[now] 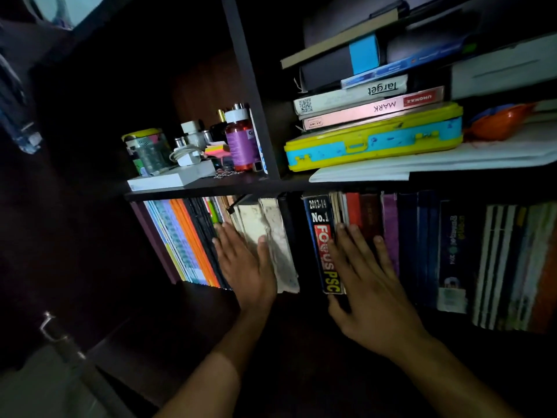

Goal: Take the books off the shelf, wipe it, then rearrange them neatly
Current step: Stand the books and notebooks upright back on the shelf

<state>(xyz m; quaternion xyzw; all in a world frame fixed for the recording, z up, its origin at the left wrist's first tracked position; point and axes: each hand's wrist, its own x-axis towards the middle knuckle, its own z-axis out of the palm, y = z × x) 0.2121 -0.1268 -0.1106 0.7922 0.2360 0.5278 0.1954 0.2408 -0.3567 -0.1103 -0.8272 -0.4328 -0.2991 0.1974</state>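
Left hand and right hand, fingers straight, press upright books filling the shelf.

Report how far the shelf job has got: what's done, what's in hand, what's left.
Done: the books on the lower shelf stand upright in a full row, so they look either not yet removed or already put back; which, I cannot tell. In hand: the left hand lies flat on pale, worn spines, and the right hand lies flat beside the Focus PSC book. Left: no cloth is visible.
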